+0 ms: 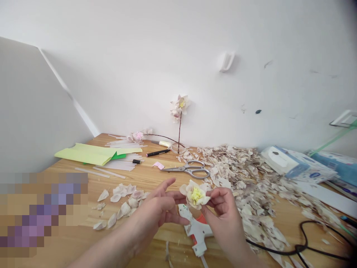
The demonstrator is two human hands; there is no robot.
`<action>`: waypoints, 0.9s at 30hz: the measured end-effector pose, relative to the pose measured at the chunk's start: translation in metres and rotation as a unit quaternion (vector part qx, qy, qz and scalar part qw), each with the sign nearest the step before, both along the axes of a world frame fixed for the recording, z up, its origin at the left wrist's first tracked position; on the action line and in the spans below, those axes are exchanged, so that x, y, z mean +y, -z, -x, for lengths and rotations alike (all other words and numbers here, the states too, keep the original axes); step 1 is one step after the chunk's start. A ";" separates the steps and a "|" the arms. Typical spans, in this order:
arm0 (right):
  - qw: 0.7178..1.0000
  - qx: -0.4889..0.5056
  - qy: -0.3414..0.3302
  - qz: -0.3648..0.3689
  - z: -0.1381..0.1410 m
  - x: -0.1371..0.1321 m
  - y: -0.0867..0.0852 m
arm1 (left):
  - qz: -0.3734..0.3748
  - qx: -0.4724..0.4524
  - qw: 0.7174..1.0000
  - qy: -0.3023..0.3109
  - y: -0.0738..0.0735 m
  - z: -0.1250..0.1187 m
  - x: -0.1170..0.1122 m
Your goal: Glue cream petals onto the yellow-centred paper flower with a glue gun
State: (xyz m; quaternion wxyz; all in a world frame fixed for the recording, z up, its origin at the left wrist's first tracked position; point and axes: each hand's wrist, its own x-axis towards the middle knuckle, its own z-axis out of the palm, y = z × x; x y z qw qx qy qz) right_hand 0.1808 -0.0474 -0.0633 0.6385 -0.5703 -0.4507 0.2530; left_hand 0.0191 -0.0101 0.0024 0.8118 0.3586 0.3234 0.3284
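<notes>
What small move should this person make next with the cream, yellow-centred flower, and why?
Probably take one loose cream petal from the pale wooden table with the empty left hand: the right hand holds the yellow-centred flower, and petals lie close by.

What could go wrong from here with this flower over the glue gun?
If the glue gun is hot, which I can't tell, the flower pinched in the right hand or the left hand might touch it, since it lies directly below them. The black cord also lies near the heaped loose petals, so a tug on it might scatter them.
</notes>
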 end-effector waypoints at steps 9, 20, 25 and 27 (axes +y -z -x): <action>1.000 0.021 -0.017 0.016 0.001 0.000 -0.001 | 0.021 -0.014 1.000 0.000 0.000 0.001 0.001; 0.999 -0.032 -0.008 -0.012 -0.002 0.000 0.002 | 0.119 -0.088 0.988 0.048 0.002 0.011 0.009; 1.000 0.003 -0.026 -0.005 -0.003 0.000 0.002 | 0.144 -0.141 0.978 0.059 0.001 0.011 0.005; 0.999 0.024 -0.027 -0.008 -0.003 0.001 0.000 | 0.141 -0.152 0.976 0.060 0.000 0.010 0.004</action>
